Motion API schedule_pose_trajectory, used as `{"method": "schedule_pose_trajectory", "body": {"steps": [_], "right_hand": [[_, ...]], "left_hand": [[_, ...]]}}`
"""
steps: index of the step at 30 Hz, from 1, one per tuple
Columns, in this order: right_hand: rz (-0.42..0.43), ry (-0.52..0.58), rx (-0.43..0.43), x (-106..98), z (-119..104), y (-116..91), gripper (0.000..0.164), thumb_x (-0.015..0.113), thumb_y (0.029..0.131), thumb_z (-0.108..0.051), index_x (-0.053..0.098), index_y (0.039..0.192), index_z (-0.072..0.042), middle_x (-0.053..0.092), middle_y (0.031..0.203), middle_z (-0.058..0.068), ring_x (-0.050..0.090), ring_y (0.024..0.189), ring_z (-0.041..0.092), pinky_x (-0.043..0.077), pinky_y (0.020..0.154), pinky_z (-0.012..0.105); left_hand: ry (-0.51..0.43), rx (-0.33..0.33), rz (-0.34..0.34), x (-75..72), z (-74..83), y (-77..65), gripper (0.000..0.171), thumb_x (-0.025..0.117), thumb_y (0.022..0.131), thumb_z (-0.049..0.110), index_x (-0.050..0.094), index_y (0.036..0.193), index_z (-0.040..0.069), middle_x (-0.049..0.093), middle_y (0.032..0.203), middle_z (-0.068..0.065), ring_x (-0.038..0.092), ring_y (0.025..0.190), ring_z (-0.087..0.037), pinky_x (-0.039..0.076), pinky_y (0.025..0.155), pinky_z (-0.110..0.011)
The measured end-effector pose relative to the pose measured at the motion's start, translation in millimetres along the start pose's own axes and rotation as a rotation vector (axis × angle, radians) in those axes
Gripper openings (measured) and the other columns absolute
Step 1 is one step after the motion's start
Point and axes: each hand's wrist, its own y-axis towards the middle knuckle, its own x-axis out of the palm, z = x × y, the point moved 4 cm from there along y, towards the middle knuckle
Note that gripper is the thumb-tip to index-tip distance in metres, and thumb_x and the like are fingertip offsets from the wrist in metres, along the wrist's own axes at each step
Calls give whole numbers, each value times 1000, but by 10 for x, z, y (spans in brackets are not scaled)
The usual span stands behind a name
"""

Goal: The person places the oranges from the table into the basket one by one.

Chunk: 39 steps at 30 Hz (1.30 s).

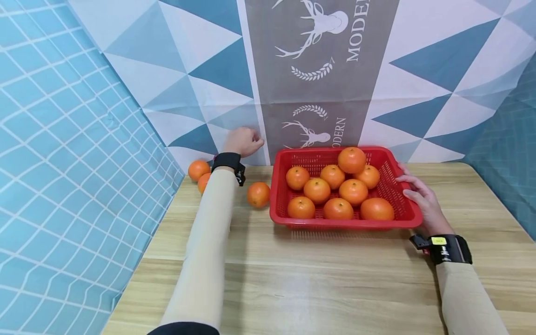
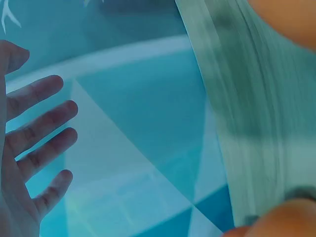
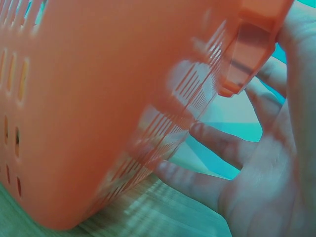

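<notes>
My left hand [image 1: 243,141] is raised near the back wall, left of the basket, and holds nothing. In the left wrist view its fingers [image 2: 47,116] are spread and bare. Below it, an orange [image 1: 258,194] sits on the table close to the basket's left side. Two more oranges [image 1: 198,170] lie farther left, one partly hidden by my forearm. At the right end of the red plastic basket [image 1: 345,224], my right hand [image 1: 426,204] grips the rim, with fingers against the slotted outer wall. Several oranges [image 1: 317,190] fill the basket, one resting on top of others.
The wooden table [image 1: 318,284] extends in front of the basket and to its right. A patterned cloth wall [image 1: 217,60] rises directly behind the basket. Blue checked cloth [image 1: 63,153] borders the left side, and more blue cloth [image 1: 506,139] hangs at the right.
</notes>
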Motion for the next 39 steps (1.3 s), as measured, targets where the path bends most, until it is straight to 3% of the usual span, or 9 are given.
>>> {"method": "schedule_pose_trajectory", "body": {"steps": [5, 10, 14, 18, 24, 29, 34, 36, 39], "right_hand": [[14, -32, 14, -9, -8, -7, 42, 48, 117, -8, 57, 158, -6, 18, 192, -11, 17, 173, 22, 63, 102, 18], [16, -45, 5, -15, -19, -16, 41, 48, 117, -8, 58, 157, -5, 18, 192, -10, 15, 175, 22, 63, 102, 17], [16, -45, -1, -12, -17, -27, 41, 48, 117, -8, 59, 156, -6, 18, 192, -10, 19, 172, 19, 62, 103, 17], [20, -29, -2, 2, -21, -33, 41, 47, 117, -8, 59, 156, -7, 17, 192, -10, 21, 169, 17, 62, 103, 17], [18, -20, -8, 31, -29, -11, 41, 48, 117, -7, 60, 155, -6, 17, 192, -8, 22, 169, 17, 61, 105, 17], [15, -29, 0, 24, -24, 1, 40, 48, 117, -8, 60, 155, -7, 14, 193, -8, 18, 172, 20, 61, 106, 17], [14, -41, -9, 2, -23, 0, 40, 49, 117, -8, 60, 154, -7, 13, 193, -7, 16, 173, 21, 60, 107, 16], [13, -50, -14, -2, -19, -1, 39, 48, 117, -8, 61, 154, -6, 14, 193, -7, 18, 172, 20, 60, 106, 16], [12, -55, -11, -3, -14, 3, 39, 48, 117, -8, 60, 154, -6, 15, 193, -7, 21, 170, 18, 61, 106, 16]], "left_hand": [[-10, -48, -18, 61, -352, 3, 47, 50, 105, 40, 79, 118, 5, 78, 103, -16, 68, 99, -34, 58, 93, -48], [-91, -111, -11, 219, -898, 99, 52, 51, 105, 51, 79, 124, 13, 81, 116, -12, 71, 105, -33, 58, 94, -52], [-146, -188, 55, 179, -1179, -72, 50, 49, 106, 54, 79, 123, 18, 81, 124, -10, 71, 109, -34, 55, 102, -60], [-163, -255, 69, 23, -1249, -441, 50, 48, 109, 46, 78, 123, 10, 79, 123, -20, 68, 108, -40, 54, 101, -61], [-202, -343, 52, 43, -1541, -778, 59, 47, 110, 44, 71, 138, -2, 74, 138, -30, 66, 120, -47, 54, 109, -62], [-198, -396, 28, 184, -1882, -773, 65, 51, 108, 54, 70, 141, 0, 72, 142, -27, 65, 119, -44, 57, 105, -58], [-239, -410, 22, 200, -1924, -792, 70, 49, 108, 52, 60, 157, 2, 60, 160, -29, 59, 137, -49, 51, 117, -64], [-256, -405, 0, 166, -1871, -850, 74, 46, 109, 49, 50, 165, 1, 49, 170, -34, 49, 149, -55, 44, 125, -70], [-267, -407, -5, 183, -1920, -892, 81, 46, 108, 51, 38, 173, 2, 37, 177, -35, 38, 160, -57, 35, 132, -75]]}}
